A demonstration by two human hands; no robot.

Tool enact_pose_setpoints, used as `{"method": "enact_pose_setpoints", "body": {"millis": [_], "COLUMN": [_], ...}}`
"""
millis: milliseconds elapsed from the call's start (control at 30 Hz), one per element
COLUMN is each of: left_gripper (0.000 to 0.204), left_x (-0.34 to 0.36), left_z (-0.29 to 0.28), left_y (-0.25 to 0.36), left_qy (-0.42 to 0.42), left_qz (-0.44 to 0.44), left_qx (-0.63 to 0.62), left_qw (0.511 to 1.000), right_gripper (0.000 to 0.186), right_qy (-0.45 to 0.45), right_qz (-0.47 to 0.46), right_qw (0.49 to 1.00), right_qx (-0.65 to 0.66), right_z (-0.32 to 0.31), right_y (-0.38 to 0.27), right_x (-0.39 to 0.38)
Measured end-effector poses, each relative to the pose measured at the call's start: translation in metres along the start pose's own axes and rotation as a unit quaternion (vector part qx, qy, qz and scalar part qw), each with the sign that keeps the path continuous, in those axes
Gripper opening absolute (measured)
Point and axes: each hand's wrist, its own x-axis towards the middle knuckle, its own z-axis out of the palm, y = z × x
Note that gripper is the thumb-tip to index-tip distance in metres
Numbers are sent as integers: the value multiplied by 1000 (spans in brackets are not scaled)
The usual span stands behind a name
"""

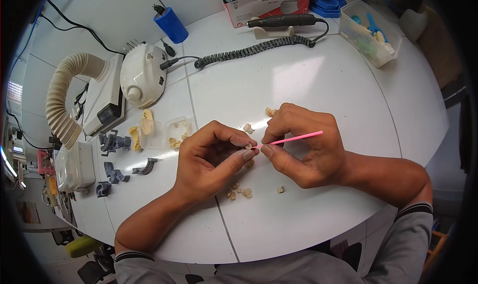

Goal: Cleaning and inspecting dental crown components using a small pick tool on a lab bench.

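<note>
My left hand (206, 159) pinches a small cream dental crown (248, 146) between thumb and fingertips. My right hand (316, 152) grips a thin pink applicator stick (303, 135) like a pen. Its tip meets the crown or lies right by it; the fingers partly hide the contact. Several loose tooth-coloured crowns (246, 193) lie on the white table below the hands. A single small crown (281, 189) sits apart to their right. Beyond the fingertips are another whitish tooth piece (248, 128) and a cream piece (269, 112) near my right knuckles.
To the left stand an open clear case (178, 127) of tooth pieces, yellow dental casts (134, 137), grey models (114, 142), a white control unit (142, 77) and a ribbed hose (62, 87). Farther back are a handpiece (284, 20), its coiled cord (254, 49), a mask box (269, 7) and a plastic bin (381, 57).
</note>
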Motion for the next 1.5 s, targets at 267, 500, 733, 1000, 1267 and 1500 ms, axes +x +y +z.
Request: {"method": "enact_pose_setpoints", "body": {"millis": [267,500,733,1000,1267,1500], "left_gripper": [18,15,16,16,17,16], "left_x": [0,0,0,3,0,-2], "left_z": [1,-2,-5,-2,-2,-3], "left_y": [3,-2,-1,-4,-4,0], "left_qy": [4,-1,-17,-14,-14,37], "left_qz": [-24,-24,-28,-4,-17,-44], "left_qx": [-14,-39,-43,-29,-8,-2], "left_qw": [1000,999,999,999,1000,998], "right_gripper": [10,12,13,14,16,5], "right_qy": [17,12,15,0,-19,3], "right_qz": [-15,-18,-18,-5,-25,27], "right_qw": [1000,1000,1000,1000,999,998], "right_qx": [14,8,6,2,-17,53], "right_z": [3,2,3,0,2,-11], "right_y": [4,5,4,5,7,8], "right_x": [-2,-2,-1,-2,0,0]}}
